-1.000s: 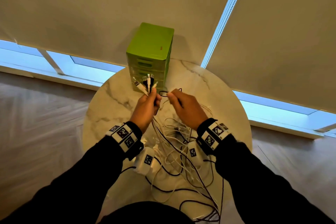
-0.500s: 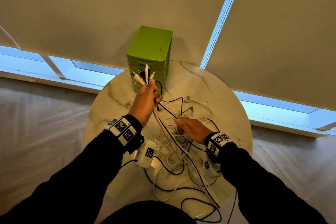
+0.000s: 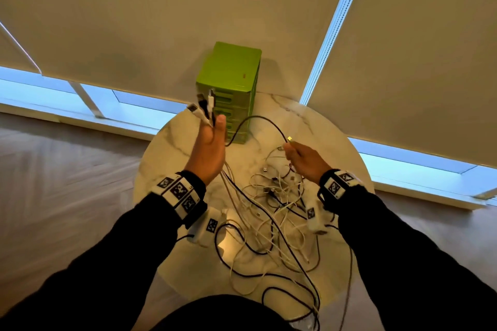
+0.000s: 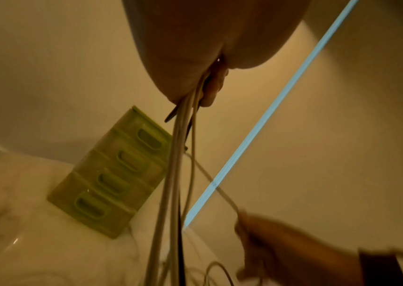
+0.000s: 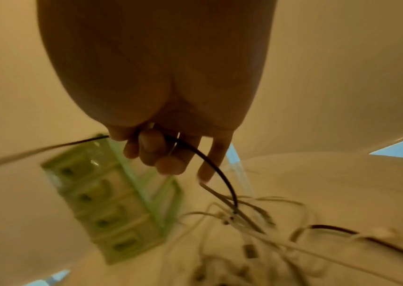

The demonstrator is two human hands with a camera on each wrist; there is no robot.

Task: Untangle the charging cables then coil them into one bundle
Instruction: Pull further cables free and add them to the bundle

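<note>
My left hand (image 3: pixel 211 148) is raised in front of the green box and grips several cable ends (image 3: pixel 205 109), white and black, whose plugs stick up above the fingers. Their cords (image 4: pixel 178 164) hang down from the fist to the table. My right hand (image 3: pixel 304 160) is lower and to the right, pinching a black cable (image 3: pixel 258 122) near its plug (image 3: pixel 290 139); that cable arcs across to the left hand. In the right wrist view the black cable (image 5: pixel 210 166) runs through the curled fingers (image 5: pixel 151 149). A tangle of white and black cables (image 3: pixel 274 212) lies on the marble table.
A green drawer box (image 3: pixel 231 88) stands at the back of the round marble table (image 3: pixel 166 158). Two white chargers (image 3: pixel 207 226) (image 3: pixel 314 219) hang below my wrists. Roller blinds and a window line lie behind; wooden floor surrounds the table.
My left hand has risen higher with its bunch of cable ends. My right hand dipped into the tangle and has come back up to the right, holding a black cable end.
</note>
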